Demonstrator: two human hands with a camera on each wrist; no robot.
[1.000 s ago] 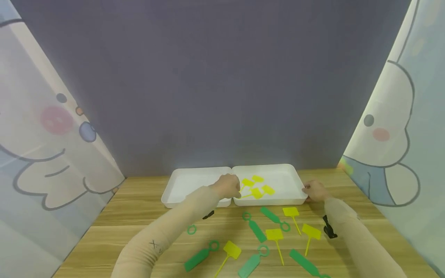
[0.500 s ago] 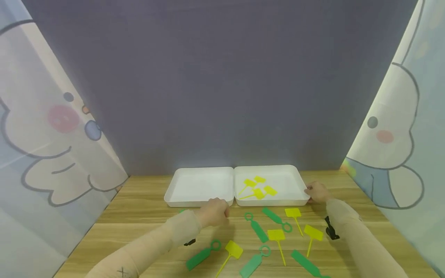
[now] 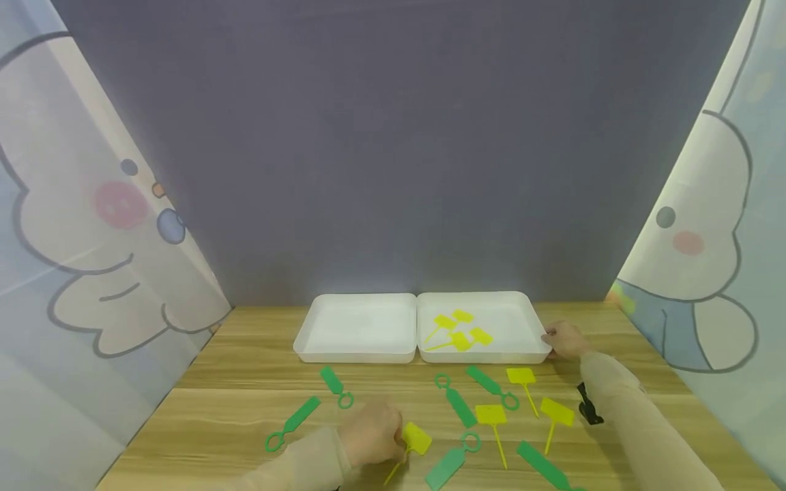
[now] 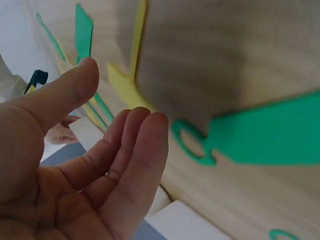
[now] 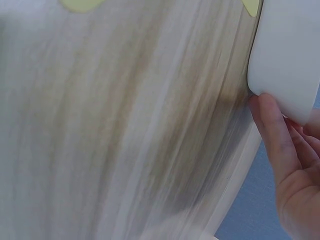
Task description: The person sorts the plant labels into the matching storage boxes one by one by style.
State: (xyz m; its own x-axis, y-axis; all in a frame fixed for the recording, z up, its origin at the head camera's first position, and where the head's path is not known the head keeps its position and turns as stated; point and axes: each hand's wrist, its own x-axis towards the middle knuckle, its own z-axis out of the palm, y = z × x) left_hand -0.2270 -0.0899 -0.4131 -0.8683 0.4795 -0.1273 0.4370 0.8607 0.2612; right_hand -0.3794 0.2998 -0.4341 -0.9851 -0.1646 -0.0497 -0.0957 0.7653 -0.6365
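My left hand [image 3: 373, 431] is low over the table beside a yellow T-shaped plant label [image 3: 417, 438]. In the left wrist view its thumb and fingers stand apart with nothing between them, and that label [image 4: 122, 87] lies just beyond the fingertips. A green ring-ended plant tag [image 4: 265, 135] is also close by there. My right hand [image 3: 566, 339] pinches the right front corner of the right white tray [image 3: 510, 320]; in the right wrist view, fingers [image 5: 272, 125] press under the tray's wall [image 5: 287, 55] and the thumb is at its rim. Several yellow labels [image 3: 457, 339] lie in this tray.
A second white tray [image 3: 356, 327] adjoins on the left, with bare floor. Across the wooden table are scattered green ring-ended tags [image 3: 460, 408] and more yellow labels [image 3: 491, 414]. A dark wall [image 3: 405, 150] stands behind, with printed curtains [image 3: 74, 204] at the sides.
My left hand has withdrawn from the right tray's left side toward the near table, reaching the yellow label. Green tags on the left have come into sight. The right hand stays at the tray corner.
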